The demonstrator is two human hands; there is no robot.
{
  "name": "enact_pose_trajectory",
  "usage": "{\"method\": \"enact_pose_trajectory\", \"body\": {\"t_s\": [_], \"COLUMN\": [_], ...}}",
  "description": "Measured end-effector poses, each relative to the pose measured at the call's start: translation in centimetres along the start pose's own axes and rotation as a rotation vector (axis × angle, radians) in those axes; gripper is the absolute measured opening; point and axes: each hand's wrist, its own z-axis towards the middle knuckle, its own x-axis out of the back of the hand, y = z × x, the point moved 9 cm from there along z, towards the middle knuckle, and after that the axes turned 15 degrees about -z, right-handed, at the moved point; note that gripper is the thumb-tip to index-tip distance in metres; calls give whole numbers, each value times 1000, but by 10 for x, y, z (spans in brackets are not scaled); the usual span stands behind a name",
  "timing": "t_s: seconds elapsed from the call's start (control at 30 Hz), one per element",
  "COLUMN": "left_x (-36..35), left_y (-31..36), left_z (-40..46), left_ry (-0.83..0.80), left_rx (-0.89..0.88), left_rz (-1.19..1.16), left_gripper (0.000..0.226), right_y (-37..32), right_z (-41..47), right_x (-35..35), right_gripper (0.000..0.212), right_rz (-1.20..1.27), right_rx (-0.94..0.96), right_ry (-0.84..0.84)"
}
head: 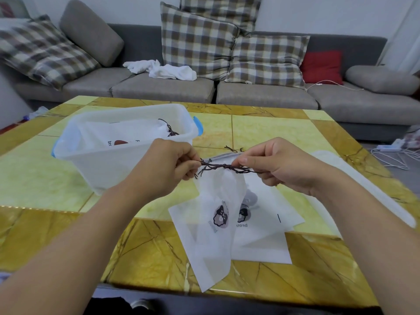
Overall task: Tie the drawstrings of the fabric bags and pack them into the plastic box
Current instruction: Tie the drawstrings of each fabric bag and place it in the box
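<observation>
Your two forearms fill the lower frame, meeting at centre. Your left hand (pixel 169 165) pinches one end of the dark drawstring (pixel 223 167) with fingers curled; your right hand (pixel 280 163) pinches the other end the same way. Between them the cord is stretched level, with a knot at its middle. From that cord the white bag (pixel 216 223) hangs down, its lower end lying on the yellow table (pixel 45 178), across another flat bag (pixel 268 237) just right of centre. At left of centre stands the clear box (pixel 127 142) with blue latches, a tied bag (pixel 136 135) lying inside it. At right edge lies the lid (pixel 363 189). Across the top of the frame runs a grey sofa (pixel 261 94) with checked cushions.
</observation>
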Motion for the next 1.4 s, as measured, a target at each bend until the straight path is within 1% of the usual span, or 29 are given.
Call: {"method": "enact_pose_trajectory", "body": {"t_s": [0.07, 0.13, 0.2, 0.23, 0.3, 0.33, 0.4, 0.43, 0.47, 0.5, 0.53, 0.57, 0.6, 0.7, 0.8, 0.83, 0.87, 0.93, 0.97, 1.03, 1.07, 1.13, 1.2, 1.23, 1.27, 1.3, 1.33, 1.37, 1.4], "left_x": [-7, -17, -25, -27, -17, -3, 38, 55, 70, 80, 84, 86, 87, 82, 64, 58, 52, 43, 40, 38, 39, 40, 38, 36, 34, 30, 26, 21, 18], "left_y": [-9, -16, -14, -12, -5, -2, -3, -10, -24, -40, -54, -62, -64, -50, -37, -34, -31, -26, -25, -19, -14, 1, 21, 28, 29, 23, 13, 0, -10], "left_z": [-1, -4, -6, -5, -2, -1, -4, -7, -10, -14, -19, -21, -23, -18, -14, -12, -11, -8, -7, -8, -9, -13, -17, -18, -17, -12, -6, -2, 1], "left_ry": [-17, -42, -74, -84, -27, 66, 313, 391, 400, 360, 309, 283, 289, 327, 273, 260, 253, 246, 244, 267, 297, 364, 439, 462, 456, 404, 327, 251, 188], "left_rx": [87, 159, 147, 125, 57, 16, -13, 53, 184, 336, 454, 502, 489, 318, 204, 186, 168, 131, 115, 62, 26, -69, -212, -268, -282, -242, -174, -93, -33], "left_rz": [-88, -164, -160, -148, -91, -13, 313, 497, 638, 715, 736, 726, 692, 570, 562, 571, 583, 603, 603, 564, 516, 428, 399, 395, 403, 429, 475, 550, 638], "left_gripper": [13, 9, 9, 10, 19, 28, 49, 55, 57, 54, 45, 34, 26, 20, 20, 20, 20, 21, 21, 29, 32, 32, 26, 24, 27, 36, 44, 47, 44], "right_y": [-3, -1, 5, 7, 7, 4, -3, -1, 0, 1, 3, 4, 4, -4, -25, -39, -50, -70, -79, -81, -75, -67, -65, -64, -60, -55, -50, -46, -46], "right_z": [0, 2, 10, 15, 24, 26, 26, 25, 25, 25, 24, 25, 26, 32, 43, 48, 53, 71, 85, 114, 129, 150, 162, 165, 166, 163, 156, 147, 140], "right_x": [-7, -19, -34, -40, -46, -46, -36, -27, -19, -6, 7, 19, 29, 53, 74, 76, 76, 62, 47, 21, 11, -5, -22, -35, -46, -55, -61, -63, -61], "right_gripper": [30, 49, 64, 62, 46, 37, 22, 18, 19, 23, 25, 27, 27, 29, 39, 36, 28, 9, 9, 28, 31, 28, 22, 23, 27, 32, 37, 42, 46], "right_rz": [-161, -454, -741, -817, -799, -716, -372, -156, 34, 186, 319, 436, 531, 753, 1019, 1052, 1015, 751, 610, 298, 103, -349, -809, -999, -1132, -1207, -1218, -1170, -1105], "right_rx": [-18, -47, -69, -54, -2, 19, 25, -11, -42, -60, -69, -67, -57, 14, 126, 168, 169, 98, 52, -60, -115, -169, -125, -98, -83, -100, -135, -194, -225], "right_ry": [12, 26, 36, 48, 48, 35, 57, 77, 111, 170, 238, 306, 360, 417, 407, 397, 428, 508, 514, 488, 471, 404, 282, 179, 56, -80, -206, -302, -350]}}
